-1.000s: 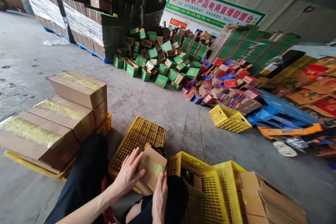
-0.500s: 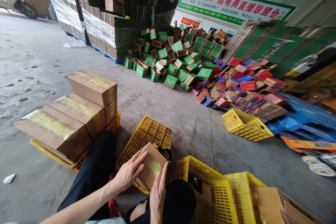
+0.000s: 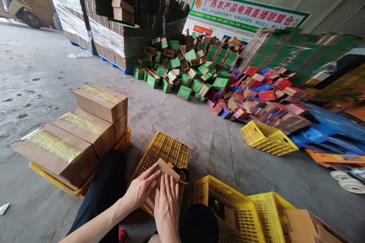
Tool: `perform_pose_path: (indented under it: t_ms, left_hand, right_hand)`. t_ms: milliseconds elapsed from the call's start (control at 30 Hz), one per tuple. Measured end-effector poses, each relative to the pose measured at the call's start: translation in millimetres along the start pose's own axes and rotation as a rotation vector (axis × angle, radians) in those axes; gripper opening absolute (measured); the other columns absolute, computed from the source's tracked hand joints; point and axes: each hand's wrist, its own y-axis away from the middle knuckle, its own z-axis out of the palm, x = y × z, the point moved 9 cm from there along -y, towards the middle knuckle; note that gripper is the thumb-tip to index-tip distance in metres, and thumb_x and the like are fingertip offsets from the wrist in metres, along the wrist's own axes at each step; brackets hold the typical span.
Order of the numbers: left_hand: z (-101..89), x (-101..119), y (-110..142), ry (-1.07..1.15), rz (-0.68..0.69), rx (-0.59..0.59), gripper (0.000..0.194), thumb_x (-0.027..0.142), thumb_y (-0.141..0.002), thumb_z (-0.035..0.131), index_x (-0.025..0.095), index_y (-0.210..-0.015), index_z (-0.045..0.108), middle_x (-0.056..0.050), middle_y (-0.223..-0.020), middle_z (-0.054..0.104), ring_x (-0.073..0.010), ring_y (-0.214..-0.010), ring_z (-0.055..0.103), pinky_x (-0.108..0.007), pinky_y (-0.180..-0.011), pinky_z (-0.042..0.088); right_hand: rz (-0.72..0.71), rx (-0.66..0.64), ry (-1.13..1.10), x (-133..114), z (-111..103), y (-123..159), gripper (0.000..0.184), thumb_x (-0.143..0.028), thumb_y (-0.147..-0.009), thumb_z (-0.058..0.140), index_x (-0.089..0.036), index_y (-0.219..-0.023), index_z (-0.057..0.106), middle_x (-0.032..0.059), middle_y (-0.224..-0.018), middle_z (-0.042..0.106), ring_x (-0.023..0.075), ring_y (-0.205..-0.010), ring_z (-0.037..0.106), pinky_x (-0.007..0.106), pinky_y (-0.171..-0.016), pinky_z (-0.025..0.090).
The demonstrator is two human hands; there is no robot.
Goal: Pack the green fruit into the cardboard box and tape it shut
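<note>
A small brown cardboard box [image 3: 168,169] rests on an upturned yellow plastic crate [image 3: 158,146] between my knees. My left hand [image 3: 142,188] lies along the box's left side with its fingers stretched out. Flat across the top of the box is my right hand [image 3: 167,201], fingers extended and covering most of the surface where the tape was visible. Just beyond the box's right corner, a black and yellow tape dispenser [image 3: 182,173] lies on the crate. The underside of the box is hidden.
Taped cartons [image 3: 85,129] are stacked on a yellow crate at my left. Yellow crates [image 3: 228,201] holding cardboard boxes stand at my right. Another yellow crate [image 3: 268,138] lies tilted on the floor. Green boxes [image 3: 184,92] and red and blue boxes [image 3: 266,95] are heaped ahead.
My right hand has moved from the box's right edge onto its top, palm down over the tape. My left hand stays at the left side. The view has tilted up slightly.
</note>
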Motion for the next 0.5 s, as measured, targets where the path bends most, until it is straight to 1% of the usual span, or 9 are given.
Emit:
perform_pose_path:
  t_ms: [67, 133, 233, 300, 367, 500]
  left_hand:
    - [-1.6, 0.1, -8.7, 0.063, 0.006, -0.005, 0.046, 0.034, -0.113, 0.037, 0.030, -0.153, 0.058, -0.007, -0.159, 0.055, -0.0216, -0.141, 0.060, -0.034, -0.117, 0.051]
    - [-2.8, -1.1, -16.8, 0.122, 0.009, -0.013, 0.046, 0.031, -0.112, 0.036, 0.028, -0.151, 0.060, -0.009, -0.154, 0.059, -0.0214, -0.138, 0.062, -0.033, -0.116, 0.052]
    - [-2.4, -5.5, -21.5, 0.171, -0.006, -0.004, 0.048, 0.030, -0.111, 0.036, 0.025, -0.154, 0.057, -0.011, -0.152, 0.060, -0.0233, -0.140, 0.061, -0.037, -0.119, 0.050]
    - [1.2, -9.4, -18.5, 0.194, -0.025, 0.003, 0.050, 0.032, -0.111, 0.036, 0.025, -0.157, 0.054, -0.011, -0.156, 0.056, -0.0241, -0.144, 0.057, -0.039, -0.121, 0.047]
    - [6.2, -14.4, -12.6, 0.206, -0.056, 0.014, 0.051, 0.035, -0.112, 0.035, 0.024, -0.159, 0.051, -0.010, -0.163, 0.050, -0.0243, -0.148, 0.052, -0.040, -0.124, 0.044]
    - [13.4, -22.3, -2.2, 0.179, -0.103, 0.028, 0.053, 0.039, -0.113, 0.033, 0.025, -0.162, 0.046, -0.008, -0.168, 0.044, -0.0237, -0.153, 0.045, -0.042, -0.126, 0.040]
  right_hand:
    - [-0.009, -0.021, 0.017, -2.4, 2.5, -12.1, 0.057, -0.040, -0.112, 0.028, -0.014, -0.155, 0.055, 0.0153, -0.156, 0.057, 0.0315, -0.146, 0.053, 0.048, -0.121, 0.040]
    - [0.002, -0.036, 0.024, -4.0, 4.6, -23.4, 0.057, -0.037, -0.111, 0.026, -0.012, -0.154, 0.056, 0.0164, -0.156, 0.057, 0.0304, -0.146, 0.053, 0.046, -0.121, 0.039]
    - [0.050, -0.036, 0.026, -5.1, 5.1, -31.2, 0.058, -0.035, -0.111, 0.027, -0.012, -0.157, 0.052, 0.0172, -0.160, 0.052, 0.0321, -0.149, 0.050, 0.050, -0.124, 0.035]
    - [0.057, -0.038, 0.030, -7.1, 5.2, -29.8, 0.058, -0.036, -0.111, 0.027, -0.013, -0.159, 0.049, 0.0167, -0.163, 0.048, 0.0332, -0.150, 0.048, 0.053, -0.125, 0.033]
    - [0.047, -0.047, 0.032, -8.9, 5.6, -26.3, 0.059, -0.038, -0.111, 0.025, -0.015, -0.161, 0.046, 0.0163, -0.164, 0.046, 0.0337, -0.152, 0.046, 0.055, -0.124, 0.033]
    - [0.056, -0.037, 0.024, -7.6, 4.2, -23.1, 0.060, -0.041, -0.112, 0.024, -0.016, -0.162, 0.045, 0.0168, -0.164, 0.046, 0.0345, -0.152, 0.045, 0.057, -0.123, 0.034]
